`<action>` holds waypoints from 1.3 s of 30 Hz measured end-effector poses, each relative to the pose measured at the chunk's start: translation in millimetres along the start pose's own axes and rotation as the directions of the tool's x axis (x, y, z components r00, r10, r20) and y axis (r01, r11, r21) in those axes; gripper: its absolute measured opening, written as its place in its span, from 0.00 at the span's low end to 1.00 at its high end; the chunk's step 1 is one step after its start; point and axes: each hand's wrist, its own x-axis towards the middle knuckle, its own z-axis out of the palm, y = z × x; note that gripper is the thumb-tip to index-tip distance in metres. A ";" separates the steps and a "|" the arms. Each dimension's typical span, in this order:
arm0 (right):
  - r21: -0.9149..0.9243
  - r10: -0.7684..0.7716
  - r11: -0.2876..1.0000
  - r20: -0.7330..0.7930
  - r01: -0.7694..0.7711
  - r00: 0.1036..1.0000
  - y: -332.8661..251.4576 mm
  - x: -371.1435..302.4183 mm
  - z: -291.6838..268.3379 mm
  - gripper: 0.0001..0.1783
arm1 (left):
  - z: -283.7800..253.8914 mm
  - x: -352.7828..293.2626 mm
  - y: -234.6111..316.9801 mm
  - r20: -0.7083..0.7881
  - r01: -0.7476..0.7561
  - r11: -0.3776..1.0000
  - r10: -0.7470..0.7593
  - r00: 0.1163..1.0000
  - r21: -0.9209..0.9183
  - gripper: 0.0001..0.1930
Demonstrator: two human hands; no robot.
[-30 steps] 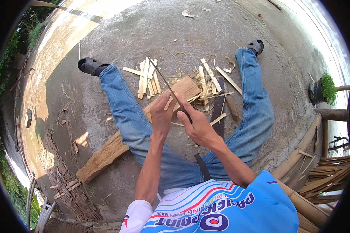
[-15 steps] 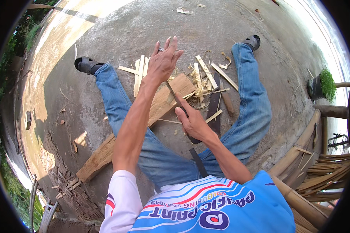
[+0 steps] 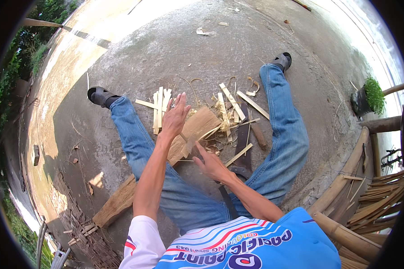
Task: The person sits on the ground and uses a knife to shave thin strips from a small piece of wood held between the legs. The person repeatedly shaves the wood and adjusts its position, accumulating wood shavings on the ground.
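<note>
"Brown wood, that plank point(image 3: 205, 121): where does it lie?"

"Slantwise on the concrete floor point(image 3: 211, 58), passing under the left leg point(image 3: 132, 125), pale strips point(image 3: 158, 110) near its far end."

"And the hands?"

"Left hand point(image 3: 175, 119) is raised beside the plank, fingers stretched wide. Right hand point(image 3: 213, 167) holds a knife point(image 3: 188, 147), its blurred blade showing against the wood; the handle is hidden, so I can't tell how tightly."

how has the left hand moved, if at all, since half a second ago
Yes, back toward the body: the left hand reached well past the far ends of the pale strips to its left; now it ends about level with them.
</note>
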 end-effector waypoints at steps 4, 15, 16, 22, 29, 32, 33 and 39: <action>0.084 0.317 0.934 0.257 -0.348 0.913 -19.5 25.1 -35.6 0.35 | -30.5 -41.9 6.9 -0.318 0.022 0.707 -0.346 0.883 -0.707 0.33; -0.021 0.451 0.882 0.326 -0.471 0.831 -29.3 64.6 -70.9 0.20 | -20.4 -74.3 68.2 -0.302 0.040 0.674 -0.383 0.873 -0.738 0.17; -0.011 0.437 0.890 0.299 -0.455 0.848 -21.7 62.1 -68.5 0.20 | -21.8 -70.1 70.4 -0.303 0.034 0.699 -0.353 0.885 -0.715 0.15; -0.327 0.258 0.922 0.127 -0.205 0.958 8.1 53.6 -52.2 0.22 | -24.5 -60.6 85.2 -0.162 0.136 0.627 -0.394 0.905 -0.767 0.13; -0.150 0.410 0.912 0.311 -0.381 0.858 12.6 58.2 -55.0 0.24 | -17.7 -61.6 74.1 -0.164 0.065 0.641 -0.292 0.942 -0.765 0.11; -0.255 0.322 0.929 0.202 -0.268 0.925 31.4 41.8 -33.1 0.25 | -15.1 -71.3 67.7 -0.106 0.091 0.634 -0.266 0.958 -0.768 0.12; -0.297 0.308 0.923 0.184 -0.246 0.934 32.5 44.5 -32.6 0.24 | -13.8 -71.2 66.3 -0.123 0.078 0.616 -0.278 0.953 -0.784 0.12; -0.167 0.351 0.935 0.316 -0.312 0.881 59.7 43.5 -24.7 0.25 | -8.7 -71.8 64.6 -0.118 0.046 0.614 -0.225 0.967 -0.788 0.13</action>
